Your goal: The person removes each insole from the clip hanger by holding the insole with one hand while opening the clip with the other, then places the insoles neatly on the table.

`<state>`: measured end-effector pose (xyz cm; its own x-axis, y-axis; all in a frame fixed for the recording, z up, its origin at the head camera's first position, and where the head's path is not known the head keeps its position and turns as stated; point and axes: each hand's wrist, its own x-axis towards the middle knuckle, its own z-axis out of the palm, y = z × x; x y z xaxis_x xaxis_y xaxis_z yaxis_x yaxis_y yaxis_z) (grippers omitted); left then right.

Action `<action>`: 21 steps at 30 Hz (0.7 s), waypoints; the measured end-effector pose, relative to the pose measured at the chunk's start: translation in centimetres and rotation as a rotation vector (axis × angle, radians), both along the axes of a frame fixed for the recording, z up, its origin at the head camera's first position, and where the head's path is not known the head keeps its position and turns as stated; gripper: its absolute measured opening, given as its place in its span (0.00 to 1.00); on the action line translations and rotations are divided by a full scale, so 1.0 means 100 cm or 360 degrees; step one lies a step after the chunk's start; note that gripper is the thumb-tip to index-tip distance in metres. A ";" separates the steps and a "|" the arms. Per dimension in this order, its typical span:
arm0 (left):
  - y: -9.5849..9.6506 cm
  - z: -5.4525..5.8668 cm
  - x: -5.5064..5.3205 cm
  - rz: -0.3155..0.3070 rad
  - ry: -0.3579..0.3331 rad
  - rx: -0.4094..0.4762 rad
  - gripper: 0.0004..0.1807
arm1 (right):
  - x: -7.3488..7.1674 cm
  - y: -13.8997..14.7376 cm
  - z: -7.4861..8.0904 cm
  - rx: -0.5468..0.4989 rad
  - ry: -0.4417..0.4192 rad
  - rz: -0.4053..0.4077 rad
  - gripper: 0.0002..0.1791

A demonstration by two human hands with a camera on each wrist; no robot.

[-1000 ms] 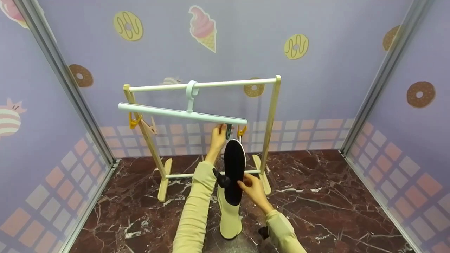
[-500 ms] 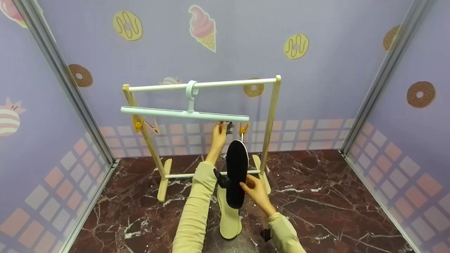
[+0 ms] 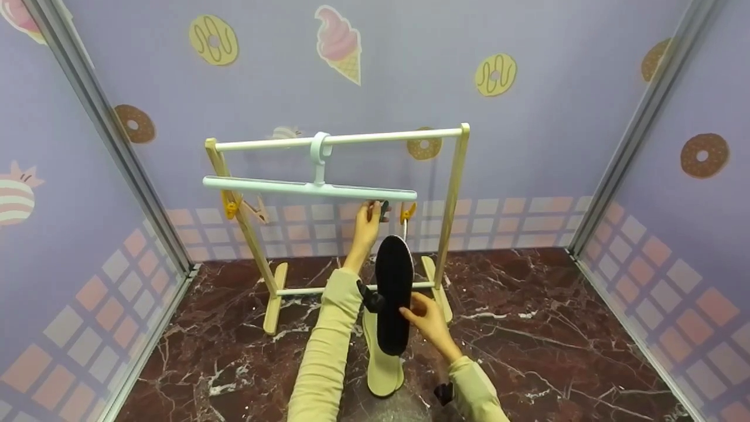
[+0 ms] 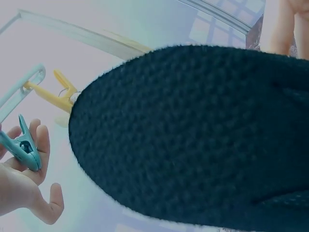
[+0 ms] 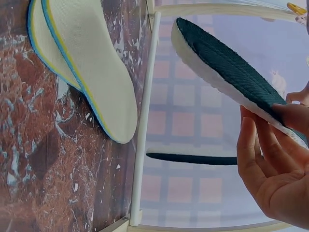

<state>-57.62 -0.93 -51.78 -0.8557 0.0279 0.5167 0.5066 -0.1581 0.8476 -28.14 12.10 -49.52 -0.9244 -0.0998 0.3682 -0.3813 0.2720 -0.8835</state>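
My right hand (image 3: 430,323) pinches a black insole (image 3: 394,293) by its side, holding it upright below the hanger's right end. In the right wrist view, the insole's underside is white fleece (image 5: 217,82); my thumb lies on the dark face, fingers beneath. Up at the pale green hanger (image 3: 258,186), my left hand (image 3: 366,225) holds a dark green clothespin (image 4: 23,147), just under the bar. Right of it, a yellow clothespin (image 3: 408,212) carries another insole (image 5: 193,158), seen edge-on. Whether the green clothespin touches the bar, I cannot tell.
A wooden rack (image 3: 456,193) bears the hanger, which tilts down to the right. Near its left end are another yellow clothespin (image 3: 231,209) and a pinkish clothespin (image 3: 256,211). Cream insoles (image 3: 384,375) lie stacked on the red marble surface (image 3: 527,351). Patterned walls enclose it.
The hanger has swung nearer level, its right end rising and its left end sinking. My left hand has risen slightly with the green clothespin. The black insole has shifted slightly down.
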 end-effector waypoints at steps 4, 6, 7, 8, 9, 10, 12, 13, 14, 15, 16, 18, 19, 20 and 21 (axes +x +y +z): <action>0.002 -0.021 -0.030 -0.0015 0.0032 0.0024 0.19 | 0.001 0.001 0.000 -0.0004 0.0011 0.0000 0.17; 0.003 -0.030 -0.042 -0.0017 0.0029 0.0032 0.19 | 0.002 0.001 0.000 0.0001 0.0033 -0.0006 0.17; 0.003 -0.033 -0.046 -0.0017 0.0017 0.0031 0.19 | 0.002 0.001 0.000 0.0000 0.0030 -0.0012 0.18; 0.003 -0.035 -0.050 -0.0018 0.0002 0.0032 0.19 | 0.003 0.002 0.000 0.0004 0.0035 -0.0017 0.18; 0.004 -0.037 -0.052 -0.0022 -0.0012 0.0033 0.19 | 0.003 0.002 0.001 0.0007 0.0037 -0.0020 0.18; 0.004 -0.037 -0.053 -0.0025 -0.0023 0.0033 0.19 | 0.003 0.002 0.001 0.0009 0.0034 -0.0020 0.18; 0.004 -0.036 -0.052 -0.0031 -0.0027 0.0029 0.20 | 0.004 0.002 0.001 0.0004 0.0022 -0.0004 0.19; 0.004 -0.034 -0.050 -0.0029 -0.0021 0.0026 0.20 | 0.004 0.003 0.001 -0.0001 0.0015 0.0008 0.19; 0.004 -0.031 -0.046 -0.0025 -0.0008 0.0022 0.20 | 0.005 0.003 0.001 0.0001 0.0016 0.0020 0.19; 0.004 -0.027 -0.040 -0.0024 0.0002 0.0024 0.19 | 0.005 0.003 0.002 -0.0001 0.0013 0.0030 0.20; 0.004 -0.022 -0.034 -0.0017 0.0015 0.0021 0.19 | 0.006 0.003 0.002 -0.0002 0.0018 0.0047 0.20; 0.003 -0.007 -0.013 -0.0007 0.0039 0.0019 0.18 | 0.007 0.004 0.001 -0.0005 0.0008 0.0067 0.20; 0.002 0.004 0.001 -0.0004 0.0016 -0.0003 0.18 | 0.007 0.004 0.001 -0.0011 -0.0008 0.0071 0.21; 0.001 0.013 0.014 -0.0009 0.0041 0.0004 0.18 | 0.008 0.004 0.000 -0.0016 -0.0015 0.0080 0.21; 0.000 0.023 0.029 -0.0003 0.0020 -0.0005 0.18 | 0.008 0.004 0.000 -0.0022 -0.0027 0.0086 0.21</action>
